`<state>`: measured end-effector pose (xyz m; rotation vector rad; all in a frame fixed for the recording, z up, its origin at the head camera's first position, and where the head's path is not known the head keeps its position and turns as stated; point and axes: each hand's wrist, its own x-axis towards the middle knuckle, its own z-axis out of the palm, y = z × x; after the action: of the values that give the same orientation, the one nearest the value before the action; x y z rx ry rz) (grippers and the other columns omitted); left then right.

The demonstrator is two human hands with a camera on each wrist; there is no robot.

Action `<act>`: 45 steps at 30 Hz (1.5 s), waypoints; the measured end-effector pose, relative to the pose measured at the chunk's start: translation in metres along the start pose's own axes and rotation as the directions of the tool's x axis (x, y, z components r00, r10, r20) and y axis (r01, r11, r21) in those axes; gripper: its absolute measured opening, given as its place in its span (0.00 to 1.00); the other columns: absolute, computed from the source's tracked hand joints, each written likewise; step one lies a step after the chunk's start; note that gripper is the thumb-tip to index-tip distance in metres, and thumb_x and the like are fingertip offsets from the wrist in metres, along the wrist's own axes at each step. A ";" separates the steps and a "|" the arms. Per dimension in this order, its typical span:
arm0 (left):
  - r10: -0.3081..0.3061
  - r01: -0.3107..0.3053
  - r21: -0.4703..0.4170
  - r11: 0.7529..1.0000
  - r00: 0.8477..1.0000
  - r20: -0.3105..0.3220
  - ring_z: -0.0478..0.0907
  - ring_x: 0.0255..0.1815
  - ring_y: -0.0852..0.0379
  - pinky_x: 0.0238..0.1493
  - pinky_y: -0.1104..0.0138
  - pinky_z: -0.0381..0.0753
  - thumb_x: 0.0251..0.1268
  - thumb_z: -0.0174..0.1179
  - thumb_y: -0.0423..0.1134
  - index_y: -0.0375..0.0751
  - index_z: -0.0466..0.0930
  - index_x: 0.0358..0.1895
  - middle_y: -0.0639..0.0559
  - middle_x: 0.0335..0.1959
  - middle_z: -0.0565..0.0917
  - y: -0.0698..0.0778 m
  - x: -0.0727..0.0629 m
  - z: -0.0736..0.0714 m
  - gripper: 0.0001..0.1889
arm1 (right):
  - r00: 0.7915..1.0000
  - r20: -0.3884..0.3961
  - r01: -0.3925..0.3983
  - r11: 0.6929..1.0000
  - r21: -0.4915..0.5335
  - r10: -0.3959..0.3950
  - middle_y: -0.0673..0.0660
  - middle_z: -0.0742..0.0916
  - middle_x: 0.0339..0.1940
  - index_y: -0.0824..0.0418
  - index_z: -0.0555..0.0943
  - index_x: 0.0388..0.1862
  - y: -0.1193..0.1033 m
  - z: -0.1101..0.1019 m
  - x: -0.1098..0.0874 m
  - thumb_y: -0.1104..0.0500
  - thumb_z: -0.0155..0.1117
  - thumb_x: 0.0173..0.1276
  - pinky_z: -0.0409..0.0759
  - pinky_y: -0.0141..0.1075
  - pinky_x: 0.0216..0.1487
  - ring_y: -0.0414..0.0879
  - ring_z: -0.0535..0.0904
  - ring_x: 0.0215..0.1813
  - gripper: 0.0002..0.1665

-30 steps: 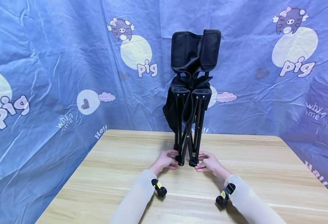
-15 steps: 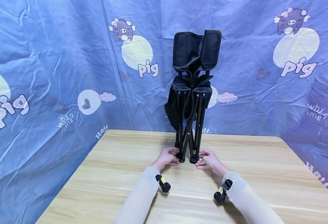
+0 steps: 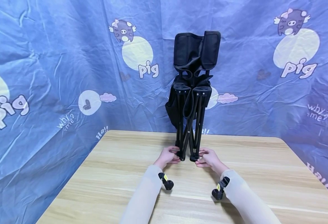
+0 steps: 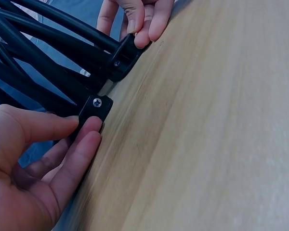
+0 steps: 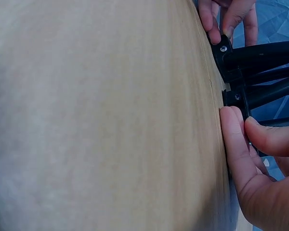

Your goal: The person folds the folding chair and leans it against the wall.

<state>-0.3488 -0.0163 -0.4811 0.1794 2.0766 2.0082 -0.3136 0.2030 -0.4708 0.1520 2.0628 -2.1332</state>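
Note:
A folded black camping chair [image 3: 189, 102] stands upright on the table, fabric bunched at the top and thin tube legs crossing below. My left hand [image 3: 168, 155] pinches the chair's left front foot [image 4: 97, 102], thumb above and fingers beneath in the left wrist view. On the other side, my right hand [image 3: 209, 158] holds the right front foot [image 5: 238, 97] between thumb and fingertips. The two front feet stand close together with a small gap. Part of each foot is hidden behind the fingers.
The chair stands toward the back of a light wood-grain table [image 3: 119, 174]. Behind it hangs a blue curtain [image 3: 68, 62] printed with pigs and lettering. Small black cameras, one of them the left wrist camera [image 3: 168, 184], sit at both sleeves.
Both hands and the chair's feet have shifted slightly away from me, toward the back of the table. The grip of both hands looks the same.

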 end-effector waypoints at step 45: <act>0.000 -0.037 -0.135 0.990 0.965 -0.261 0.84 0.27 0.53 0.35 0.61 0.89 0.54 0.58 0.12 0.26 0.76 0.59 0.33 0.46 0.82 0.005 0.009 0.017 0.26 | 0.995 -0.094 -0.025 0.998 0.054 0.030 0.64 0.79 0.45 0.77 0.61 0.68 -0.009 0.003 0.029 0.86 0.48 0.59 0.88 0.39 0.30 0.47 0.83 0.25 0.36</act>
<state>-0.3535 0.0027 -0.4773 -0.0972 2.0760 2.2850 -0.3435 0.1992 -0.4676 0.2932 2.0430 -2.2051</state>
